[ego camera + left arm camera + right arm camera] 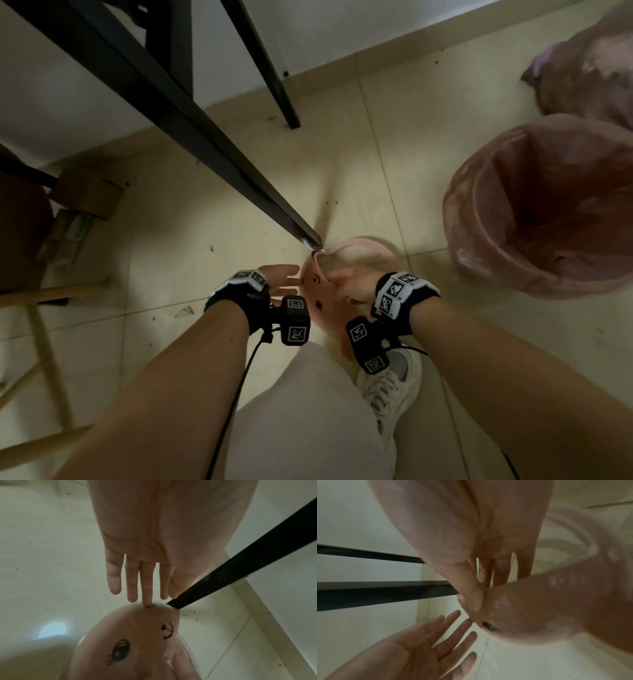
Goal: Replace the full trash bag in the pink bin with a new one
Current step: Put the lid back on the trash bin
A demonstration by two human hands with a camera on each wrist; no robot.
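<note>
A small pink bin (317, 301) with a cartoon face drawn on its side is held tilted just above the floor, in front of my knees. My right hand (346, 281) grips its rim, thumb outside and fingers inside (503, 568). My left hand (287, 277) is open with straight fingers (145, 588); one fingertip touches the bin (137, 635) by a small dark spot. In the right wrist view the bin (547, 608) fills the right side, with the open left hand (436, 642) below it. A full pinkish trash bag (589, 68) lies at the far right.
A larger bin lined with a pink bag (548, 205) stands on the tiled floor to the right. A black table leg (171, 113) slants down to the small bin's rim. A cardboard box (89, 195) and a wooden stool frame (44, 329) are on the left.
</note>
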